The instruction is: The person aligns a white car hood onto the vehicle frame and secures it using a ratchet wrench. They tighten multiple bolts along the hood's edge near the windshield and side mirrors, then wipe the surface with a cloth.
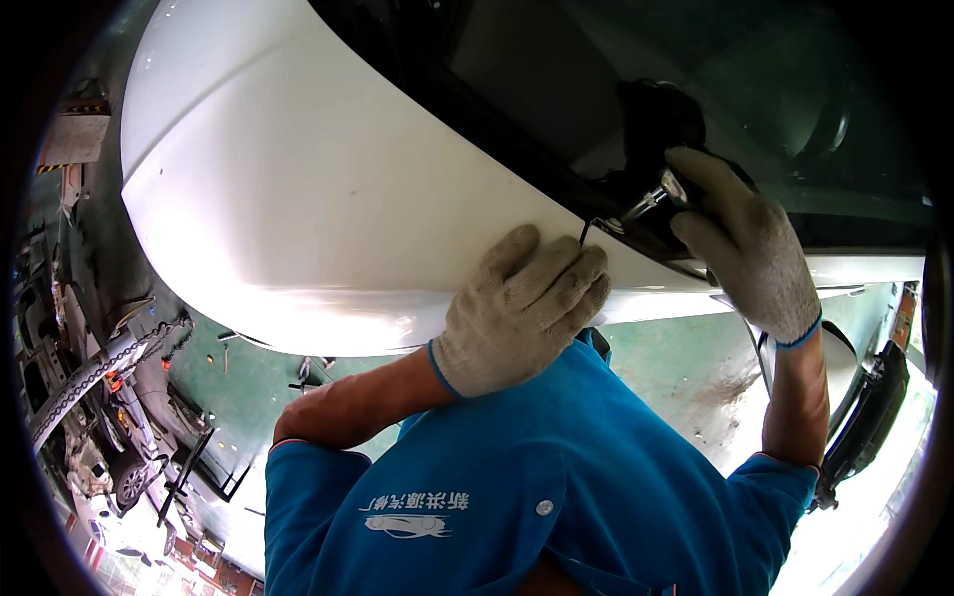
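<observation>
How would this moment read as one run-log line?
left hand: on white car panel | right hand: holding shiny metal tool | tool: near edge of dark glass

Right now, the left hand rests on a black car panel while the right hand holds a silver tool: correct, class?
Not black: the head view shows the left hand resting on a white car panel while the right hand holds a silver tool.

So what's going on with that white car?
Someone in a blue shirt is working at the white car. Their gloved right hand holds a shiny metal tool near the edge of the dark glass. The gloved left hand lies on the car beside a thin black piece; whether it grips that is unclear.
</observation>
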### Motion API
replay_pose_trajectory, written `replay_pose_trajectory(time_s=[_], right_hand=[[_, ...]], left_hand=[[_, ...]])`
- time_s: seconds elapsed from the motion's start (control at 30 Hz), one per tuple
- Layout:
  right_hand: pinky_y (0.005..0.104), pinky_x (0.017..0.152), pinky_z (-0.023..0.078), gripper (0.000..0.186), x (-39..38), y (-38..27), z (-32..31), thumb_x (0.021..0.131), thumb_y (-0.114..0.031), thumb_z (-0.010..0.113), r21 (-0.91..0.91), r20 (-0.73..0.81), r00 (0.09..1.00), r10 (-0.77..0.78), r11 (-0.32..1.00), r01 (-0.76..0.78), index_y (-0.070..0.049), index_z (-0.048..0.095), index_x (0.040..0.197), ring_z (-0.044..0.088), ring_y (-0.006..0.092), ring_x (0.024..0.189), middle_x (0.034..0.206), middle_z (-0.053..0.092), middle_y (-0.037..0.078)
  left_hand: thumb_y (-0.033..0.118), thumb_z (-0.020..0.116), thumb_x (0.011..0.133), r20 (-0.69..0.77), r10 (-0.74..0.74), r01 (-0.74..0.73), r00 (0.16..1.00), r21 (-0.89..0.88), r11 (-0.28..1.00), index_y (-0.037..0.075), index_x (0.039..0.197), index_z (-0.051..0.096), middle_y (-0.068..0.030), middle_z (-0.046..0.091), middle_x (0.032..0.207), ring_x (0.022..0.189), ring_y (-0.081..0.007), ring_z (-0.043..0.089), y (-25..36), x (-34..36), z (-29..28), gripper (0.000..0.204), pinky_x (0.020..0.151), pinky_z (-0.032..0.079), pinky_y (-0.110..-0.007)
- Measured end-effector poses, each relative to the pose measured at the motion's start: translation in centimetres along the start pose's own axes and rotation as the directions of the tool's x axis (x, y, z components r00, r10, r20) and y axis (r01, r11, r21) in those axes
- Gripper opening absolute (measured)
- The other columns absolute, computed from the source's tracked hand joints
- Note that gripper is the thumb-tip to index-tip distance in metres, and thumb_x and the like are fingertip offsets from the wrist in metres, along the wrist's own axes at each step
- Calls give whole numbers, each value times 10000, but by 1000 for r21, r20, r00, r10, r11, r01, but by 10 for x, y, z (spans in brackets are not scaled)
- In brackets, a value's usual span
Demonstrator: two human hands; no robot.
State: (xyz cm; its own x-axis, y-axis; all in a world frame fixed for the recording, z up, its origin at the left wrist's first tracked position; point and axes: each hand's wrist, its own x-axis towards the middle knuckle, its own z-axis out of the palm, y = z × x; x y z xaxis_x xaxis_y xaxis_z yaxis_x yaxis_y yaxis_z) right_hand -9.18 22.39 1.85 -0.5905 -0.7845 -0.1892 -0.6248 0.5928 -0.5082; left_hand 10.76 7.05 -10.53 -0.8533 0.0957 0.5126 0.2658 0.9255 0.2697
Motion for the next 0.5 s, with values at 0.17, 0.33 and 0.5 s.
replay_pose_trajectory(time_s=[0.17,0.33,0.5], right_hand=[[348,631,540,520,7,0,-14,919,-105,634,-29,142,989,36,999,-32,17,594,1423,675,190,665,827,702,177],[358,612,570,489,19,0,-16,941,-83,673,-319,178,944,-278,891,322,-43,608,1424,701,209,692,906,727,167],[352,593,592,542,15,-9,-8,920,5,708,-665,186,925,-330,652,366,-127,622,1438,696,232,670,891,710,100]], left_hand=[[246,771,895,-32,-1,0,999,-30,1000,159,1136,781,-47,652,1311,1230,-216,583,6,4,2,256,1030,522,-444],[241,778,886,-37,-3,1,999,-40,999,157,1146,775,-51,661,1309,1233,-220,588,7,2,3,273,1029,527,-449],[264,792,875,0,-20,20,1000,-52,998,161,1163,772,-48,652,1341,1265,-218,578,3,-5,4,307,1044,521,-454]])
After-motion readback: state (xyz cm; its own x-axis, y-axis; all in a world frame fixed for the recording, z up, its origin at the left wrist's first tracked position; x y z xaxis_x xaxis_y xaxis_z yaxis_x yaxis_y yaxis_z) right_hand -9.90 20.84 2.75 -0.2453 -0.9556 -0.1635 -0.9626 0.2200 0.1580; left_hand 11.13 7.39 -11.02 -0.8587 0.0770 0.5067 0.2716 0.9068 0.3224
